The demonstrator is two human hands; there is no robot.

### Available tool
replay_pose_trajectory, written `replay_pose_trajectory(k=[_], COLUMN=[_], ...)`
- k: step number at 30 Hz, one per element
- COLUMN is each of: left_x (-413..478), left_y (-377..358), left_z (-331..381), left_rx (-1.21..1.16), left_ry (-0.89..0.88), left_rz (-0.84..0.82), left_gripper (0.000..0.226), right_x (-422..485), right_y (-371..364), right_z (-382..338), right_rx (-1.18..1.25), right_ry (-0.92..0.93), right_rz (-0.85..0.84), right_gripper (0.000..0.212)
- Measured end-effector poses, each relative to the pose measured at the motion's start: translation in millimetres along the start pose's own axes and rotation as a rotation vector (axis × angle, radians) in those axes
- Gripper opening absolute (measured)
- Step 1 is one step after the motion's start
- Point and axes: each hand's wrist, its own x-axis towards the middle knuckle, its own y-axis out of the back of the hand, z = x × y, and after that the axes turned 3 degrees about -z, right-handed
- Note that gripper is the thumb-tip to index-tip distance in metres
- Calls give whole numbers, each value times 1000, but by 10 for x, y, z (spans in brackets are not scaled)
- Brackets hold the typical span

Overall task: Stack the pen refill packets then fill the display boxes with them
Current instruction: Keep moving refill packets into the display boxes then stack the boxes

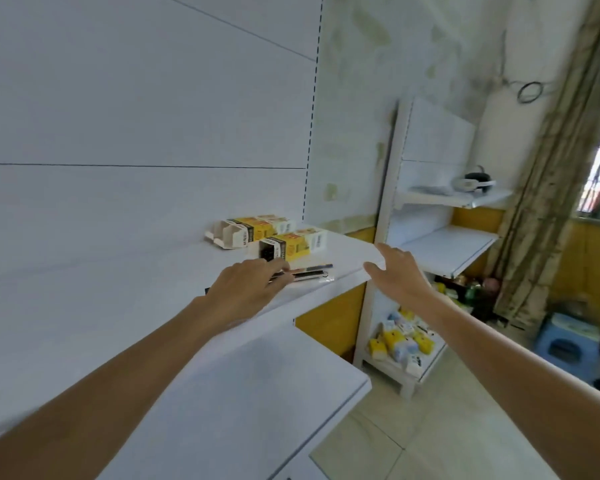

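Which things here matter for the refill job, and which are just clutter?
Job: refill packets touched by left hand; near display box; far display box; right hand.
Lying about: small boxes on far rack; blue stool; curtain.

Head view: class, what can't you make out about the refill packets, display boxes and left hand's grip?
All in the head view:
Pen refill packets: left ends hidden under the left hand; count unclear.
Left hand's grip: finger undersides face away; pinching or resting, cannot tell.
Nearer display box: dark opening too small to judge fill.
Farther display box: print blurred, unreadable.
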Motion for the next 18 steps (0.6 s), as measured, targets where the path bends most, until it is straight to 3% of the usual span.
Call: replay_pose_trajectory(k=[8, 14, 18], left_x=[554, 836, 1078], left_y=[-343, -375, -283], left_z=[288, -24, -339], left_rx=[-64, -27, -27], left_ry=[-50, -4, 43], left_rz=[4, 2, 11], left_gripper=[34, 32, 27], right_x=[439, 922, 1408], right_y=[72, -260, -387], right_z=[578, 493, 288], right_rx=[19, 111, 60], right_ry=[9, 50, 198], right_rz=[-4, -19, -80], right_gripper=[50, 51, 55])
